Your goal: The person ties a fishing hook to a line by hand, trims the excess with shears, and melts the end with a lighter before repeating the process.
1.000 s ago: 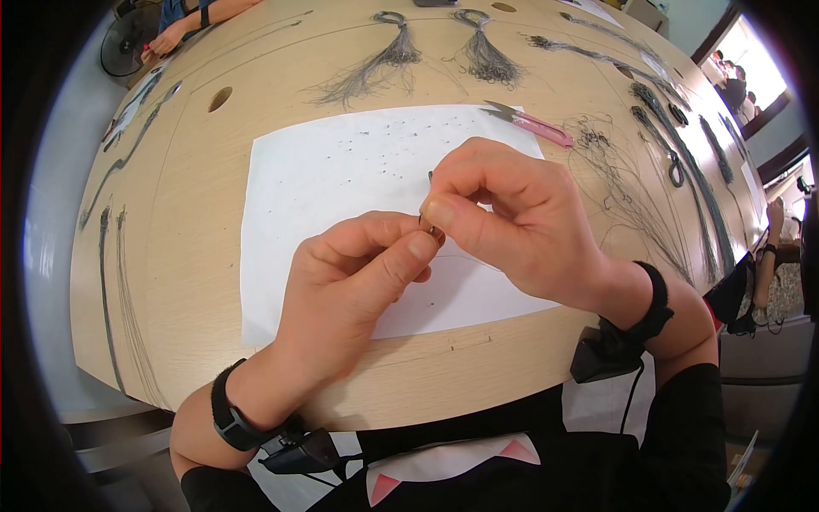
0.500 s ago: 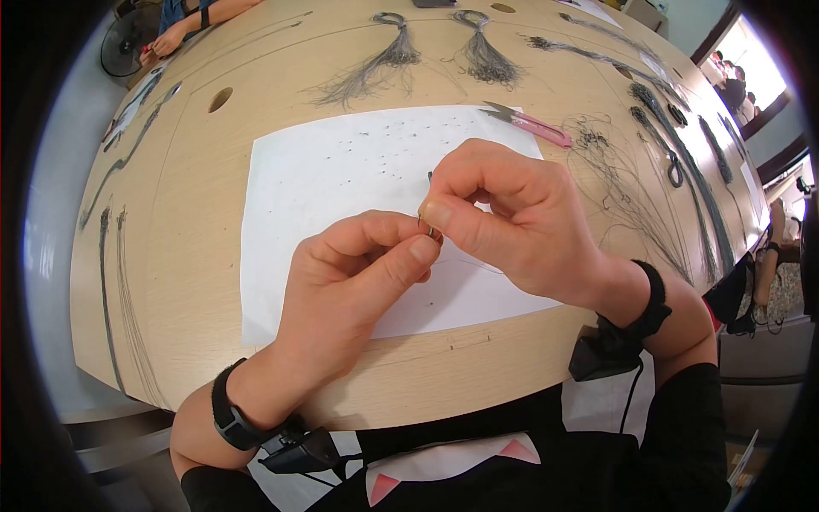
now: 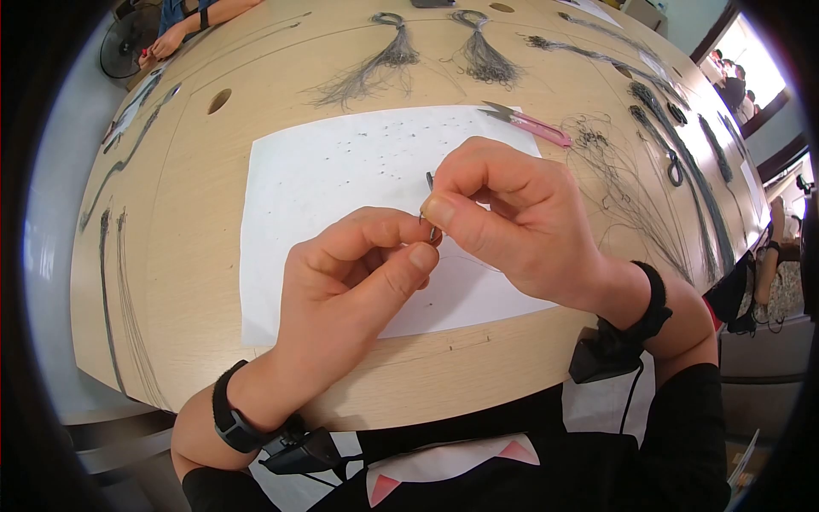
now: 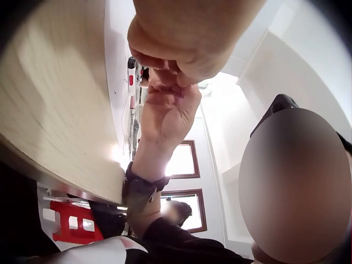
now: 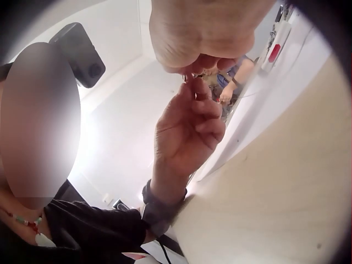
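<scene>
Both hands meet over the white paper sheet (image 3: 290,196) on the table. At their fingertips is a small, dark, curved piece of metal that looks like a fishing hook (image 3: 433,234), largely hidden by the fingers. My right hand (image 3: 520,222) pinches it from above between thumb and index finger, and a short dark end sticks up past the fingers. From the lower left, my left hand (image 3: 337,277) holds the curved part between thumb and index fingertip. A thin line trails from there over the paper. In both wrist views the fingers cover most of the hook.
Tiny dark bits (image 3: 384,135) dot the paper. Pink thread snips (image 3: 542,128) lie at its upper right corner, beside loose lines with hooks (image 3: 597,136). Bundles of line (image 3: 397,51) lie at the back and right (image 3: 682,162). Another person's hand (image 3: 171,38) is far left.
My left thumb and index finger have spread slightly apart around the hook, and that hand has shifted a little. The right hand keeps its pinch almost unmoved.
</scene>
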Demonstrator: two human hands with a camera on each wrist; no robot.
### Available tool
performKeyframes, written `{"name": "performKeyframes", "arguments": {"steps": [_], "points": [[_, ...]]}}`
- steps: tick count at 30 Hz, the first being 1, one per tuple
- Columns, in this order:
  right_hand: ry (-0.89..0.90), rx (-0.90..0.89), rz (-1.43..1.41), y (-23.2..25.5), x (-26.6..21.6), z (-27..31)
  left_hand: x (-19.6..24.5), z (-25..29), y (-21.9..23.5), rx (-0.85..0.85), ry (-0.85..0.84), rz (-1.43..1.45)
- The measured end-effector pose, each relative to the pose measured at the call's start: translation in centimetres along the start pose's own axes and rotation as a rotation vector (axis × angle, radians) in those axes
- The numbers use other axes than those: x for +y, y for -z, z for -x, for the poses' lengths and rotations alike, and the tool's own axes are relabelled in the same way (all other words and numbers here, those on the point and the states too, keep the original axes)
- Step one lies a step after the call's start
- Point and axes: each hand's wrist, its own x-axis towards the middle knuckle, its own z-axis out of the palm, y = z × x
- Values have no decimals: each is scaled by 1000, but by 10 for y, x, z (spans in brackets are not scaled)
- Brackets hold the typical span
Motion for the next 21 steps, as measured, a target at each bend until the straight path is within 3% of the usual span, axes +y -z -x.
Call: {"name": "performKeyframes", "arguments": {"steps": [6, 8, 12, 14, 16, 21], "points": [[52, -26, 11, 1, 1, 1, -3, -1, 2, 20, -24, -46], [54, -171, 90, 5, -4, 2, -4, -1, 1, 33, -64, -91], [77, -149, 80, 3, -1, 1, -4, -1, 1, 36, -82, -102], [24, -9, -1, -1, 0, 1, -3, 0, 0, 33, -76, -93], [29, -9, 4, 0, 1, 0, 0, 0, 0, -5, 4, 8], [90, -13, 15, 0, 4, 0, -3, -1, 2, -28, 3, 30]]}}
